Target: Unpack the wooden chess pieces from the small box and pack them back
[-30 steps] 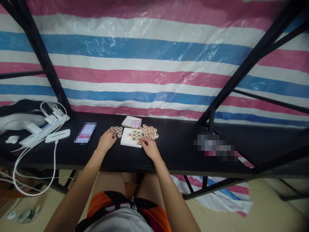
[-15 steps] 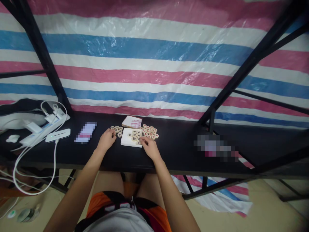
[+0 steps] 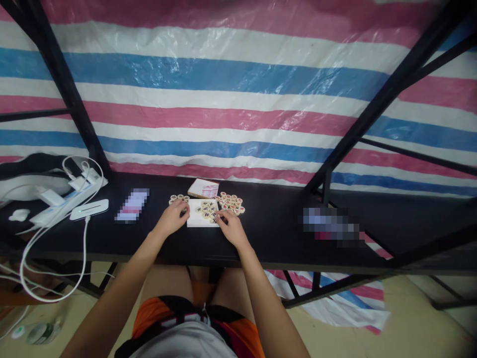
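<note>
A shallow white box (image 3: pixel 194 221) lies on the black desk, with several black-marked Chinese chess pieces (image 3: pixel 206 209) in it. My right hand (image 3: pixel 231 227) is at its right edge, fingers bent and closed over that side. My left hand (image 3: pixel 173 219) is at the box's left edge with the fingers curled in; what they hold, if anything, is hidden. Behind that hand, more black-marked pieces (image 3: pixel 180 197) lie partly covered. Red-marked pieces (image 3: pixel 231 201) lie in a group to the right of the box. A box lid (image 3: pixel 203 189) with a pink drawing rests behind.
A blurred-out phone (image 3: pixel 133 205) lies to the left. Beyond it are a white power strip (image 3: pixel 63 201), a white flat device (image 3: pixel 89 209) and looping cables. A pixelated object (image 3: pixel 331 223) is at the right. Black metal posts and a striped plastic sheet (image 3: pixel 223 119) bound the desk.
My left hand has moved right, from beside the left-hand pieces to the white box's left edge, covering some of those pieces. My right hand has stayed at the box's right edge.
</note>
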The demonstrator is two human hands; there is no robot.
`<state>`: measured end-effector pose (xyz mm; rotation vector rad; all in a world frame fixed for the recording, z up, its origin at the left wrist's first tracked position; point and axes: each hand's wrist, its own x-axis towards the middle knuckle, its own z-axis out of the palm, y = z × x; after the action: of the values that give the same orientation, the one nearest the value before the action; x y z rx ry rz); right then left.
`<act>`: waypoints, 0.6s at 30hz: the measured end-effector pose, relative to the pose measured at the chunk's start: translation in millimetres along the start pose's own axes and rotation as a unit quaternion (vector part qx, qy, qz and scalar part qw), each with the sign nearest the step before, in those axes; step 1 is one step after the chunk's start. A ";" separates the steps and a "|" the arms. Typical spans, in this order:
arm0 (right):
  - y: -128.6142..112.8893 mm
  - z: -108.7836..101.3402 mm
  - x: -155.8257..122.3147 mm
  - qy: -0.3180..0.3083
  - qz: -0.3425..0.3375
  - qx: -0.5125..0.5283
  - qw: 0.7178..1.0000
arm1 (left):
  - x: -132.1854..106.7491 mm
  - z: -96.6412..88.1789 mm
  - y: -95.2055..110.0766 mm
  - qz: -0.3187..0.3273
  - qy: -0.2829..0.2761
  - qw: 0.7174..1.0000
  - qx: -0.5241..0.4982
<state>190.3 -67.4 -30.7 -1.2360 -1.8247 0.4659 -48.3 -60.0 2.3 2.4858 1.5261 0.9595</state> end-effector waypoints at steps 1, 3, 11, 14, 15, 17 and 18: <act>0.1 0.2 -0.1 -0.005 0.000 -0.002 1.000 | -0.3 1.2 5.4 0.036 -0.019 0.999 -0.002; 0.0 0.3 -0.1 -0.009 0.003 0.000 1.000 | -1.3 4.3 15.8 0.096 -0.061 0.994 0.006; -0.4 -0.1 0.3 0.000 -0.007 0.012 1.000 | -5.6 10.0 32.6 0.165 -0.129 0.977 0.027; -0.1 0.0 0.4 -0.001 -0.008 0.010 1.000 | -4.3 11.4 30.2 0.144 -0.096 0.984 0.039; -0.1 0.0 0.4 -0.001 -0.007 0.009 1.000 | -3.7 12.5 28.7 0.131 -0.079 0.987 0.046; -0.2 -0.2 0.5 -0.003 -0.006 0.008 1.000 | -2.9 15.8 25.1 0.105 -0.044 0.992 0.060; -0.3 -0.2 0.6 -0.003 -0.005 0.008 1.000 | -2.7 17.6 23.1 0.096 -0.033 0.993 0.068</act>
<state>190.2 -67.1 -30.0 -1.2152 -1.8277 0.4786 -21.5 -69.4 -4.6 2.7706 1.3983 0.8113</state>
